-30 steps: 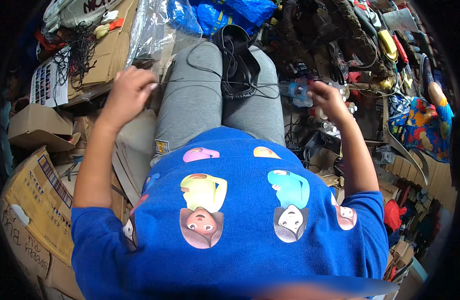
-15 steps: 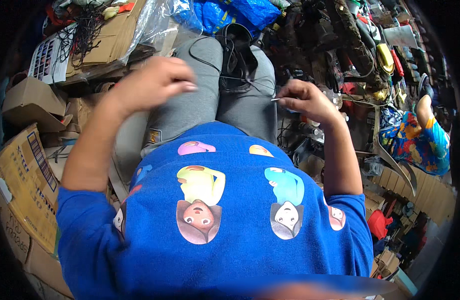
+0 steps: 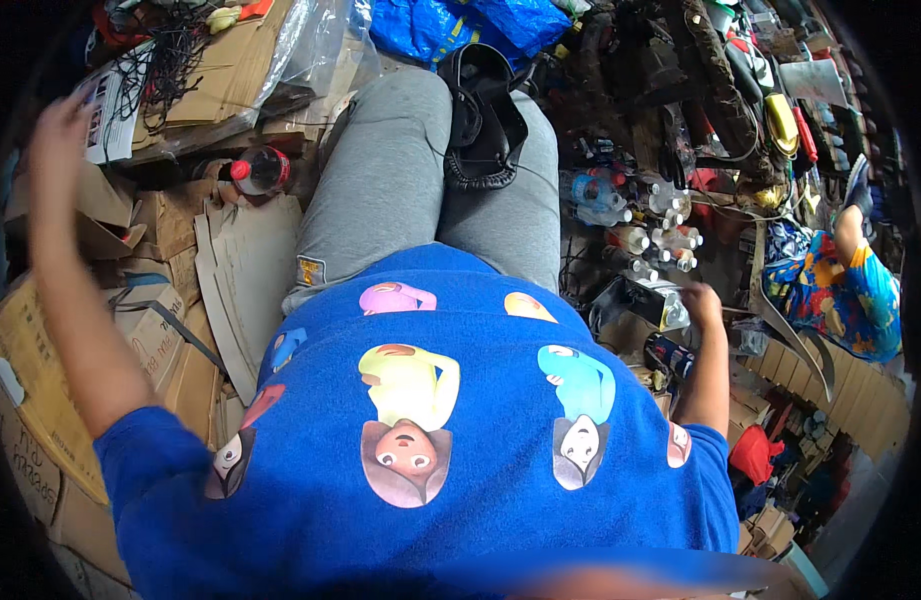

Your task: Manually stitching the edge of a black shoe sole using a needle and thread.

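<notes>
Right hand, nearer of two, had black shoe upper forward and to its left, well apart. Upper lay on gray-clad thighs, mostly right one, long axis running roughly along legs. Right fingers small in view; couldn't tell whether closed or holding anything. Left hand stretched far out left (badly blurred; grip and contact unreadable), overlapping printed sheet in view. Farther out: tangled black cord near left hand, clear bottles forward of right.
</notes>
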Demonstrator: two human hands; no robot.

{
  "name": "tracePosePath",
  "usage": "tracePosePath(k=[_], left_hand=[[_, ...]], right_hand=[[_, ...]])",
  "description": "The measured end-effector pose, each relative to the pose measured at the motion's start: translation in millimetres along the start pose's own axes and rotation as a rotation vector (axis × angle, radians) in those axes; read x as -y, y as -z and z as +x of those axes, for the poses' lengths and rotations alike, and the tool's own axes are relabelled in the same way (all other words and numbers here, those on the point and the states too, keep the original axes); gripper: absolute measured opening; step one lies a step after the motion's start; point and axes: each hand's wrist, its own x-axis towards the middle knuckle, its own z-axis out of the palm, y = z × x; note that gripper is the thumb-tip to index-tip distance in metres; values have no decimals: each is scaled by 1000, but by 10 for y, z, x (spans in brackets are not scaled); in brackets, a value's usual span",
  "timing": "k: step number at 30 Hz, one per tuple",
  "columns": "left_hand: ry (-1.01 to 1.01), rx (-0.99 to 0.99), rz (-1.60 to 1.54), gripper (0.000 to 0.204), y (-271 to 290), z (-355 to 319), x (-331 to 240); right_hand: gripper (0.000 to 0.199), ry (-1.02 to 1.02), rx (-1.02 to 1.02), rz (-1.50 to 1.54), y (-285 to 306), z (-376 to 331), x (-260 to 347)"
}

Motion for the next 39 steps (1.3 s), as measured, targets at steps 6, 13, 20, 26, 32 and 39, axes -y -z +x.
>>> tracePosePath(k=[6, 13, 20, 26, 32, 39], left_hand=[[-1004, 313, -901, 31, -505, -1008, -2856], [-1067, 638, -843, 23, -751, -978, -3527], [-1037, 891, -1029, 19, -950, -917, -3525], [-975, 1104, -1069, 25, -992, -889, -3489], [-1073, 1140, -938, 31, -877, -863, -3508], [-1146, 1139, -776, 35, -862, -847, -3582]], right_hand=[[17, 578, -66, 1022, 1101, 103, 2724], [13, 779, 4, 939, 1219, 270, 3292], [15, 900, -31, 991, 1095, 225, 3410], [18, 836, -130, 967, 1052, -10, 3434], [21, 843, -229, 829, 1126, -127, 3409], [16, 986, -276, 447, 1465, -180, 3465]])
